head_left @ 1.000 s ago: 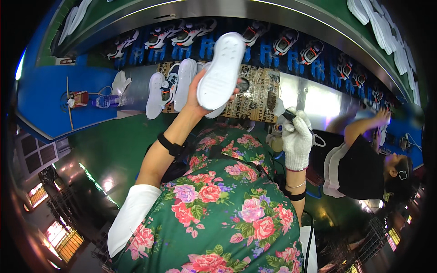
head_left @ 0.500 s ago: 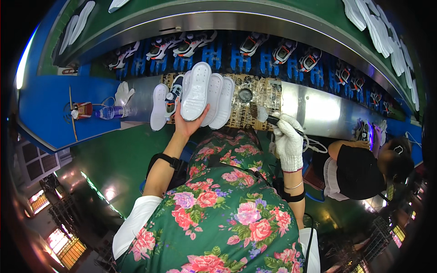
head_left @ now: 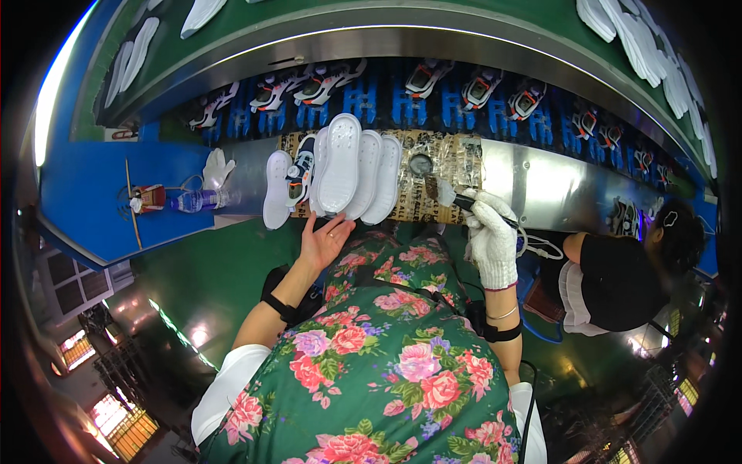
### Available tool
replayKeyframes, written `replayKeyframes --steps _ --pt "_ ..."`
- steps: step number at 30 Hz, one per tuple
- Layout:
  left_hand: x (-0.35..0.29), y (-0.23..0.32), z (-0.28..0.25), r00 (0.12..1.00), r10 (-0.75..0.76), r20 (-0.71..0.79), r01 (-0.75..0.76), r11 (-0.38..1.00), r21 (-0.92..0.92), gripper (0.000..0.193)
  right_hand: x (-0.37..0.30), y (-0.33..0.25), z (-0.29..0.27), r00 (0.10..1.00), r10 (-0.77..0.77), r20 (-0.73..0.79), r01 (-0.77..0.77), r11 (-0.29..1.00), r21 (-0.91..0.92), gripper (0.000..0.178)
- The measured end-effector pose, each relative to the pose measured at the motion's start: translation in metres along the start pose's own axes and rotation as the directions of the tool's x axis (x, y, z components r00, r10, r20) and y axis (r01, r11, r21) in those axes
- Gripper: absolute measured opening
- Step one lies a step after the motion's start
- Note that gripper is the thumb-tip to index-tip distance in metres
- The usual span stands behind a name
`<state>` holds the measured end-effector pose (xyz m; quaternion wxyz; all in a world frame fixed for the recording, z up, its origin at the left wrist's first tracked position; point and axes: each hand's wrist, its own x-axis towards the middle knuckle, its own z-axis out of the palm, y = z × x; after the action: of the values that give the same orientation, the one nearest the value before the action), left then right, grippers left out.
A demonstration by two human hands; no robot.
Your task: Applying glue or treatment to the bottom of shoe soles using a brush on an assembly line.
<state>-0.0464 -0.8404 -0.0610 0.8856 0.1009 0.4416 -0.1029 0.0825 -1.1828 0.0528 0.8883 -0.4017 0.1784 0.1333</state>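
My bare left hand is open, palm up with fingers spread, just below the heel end of a white shoe sole. That sole rests on top of several other white soles, such as the one on the right. Left of them is a navy and white shoe, with another pale sole beside it. In its white knit glove, my right hand is closed around the dark handle of a brush. The bristles point left, close to a small round pot set in the bench.
Brown paper and tape cover the middle of the metal bench. Behind it runs a row of shoes on blue racks. A bottle and a white glove lie at left. A co-worker sits at right.
My left hand has let go of the top sole and drawn back toward me; the sole now lies on the others. My right hand stays in place with the brush.
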Motion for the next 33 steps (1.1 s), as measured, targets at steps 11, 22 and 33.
replayKeyframes --steps 11,22,33 --pt "-0.009 -0.042 0.209 0.901 -0.087 0.424 -0.253 0.690 0.678 0.028 -0.009 -0.003 -0.030 0.975 -0.189 -0.119 0.208 0.962 0.174 0.018" --pt "0.030 -0.138 0.547 0.226 -0.093 0.970 -0.959 -0.196 0.205 0.052 -0.045 -0.006 -0.047 0.901 -0.369 -0.227 0.405 0.904 0.139 0.017" --pt "0.066 -0.142 0.579 0.441 0.221 0.870 -0.833 0.461 0.305 0.028 -0.047 -0.014 -0.066 0.882 -0.379 -0.280 0.441 0.872 0.212 0.017"
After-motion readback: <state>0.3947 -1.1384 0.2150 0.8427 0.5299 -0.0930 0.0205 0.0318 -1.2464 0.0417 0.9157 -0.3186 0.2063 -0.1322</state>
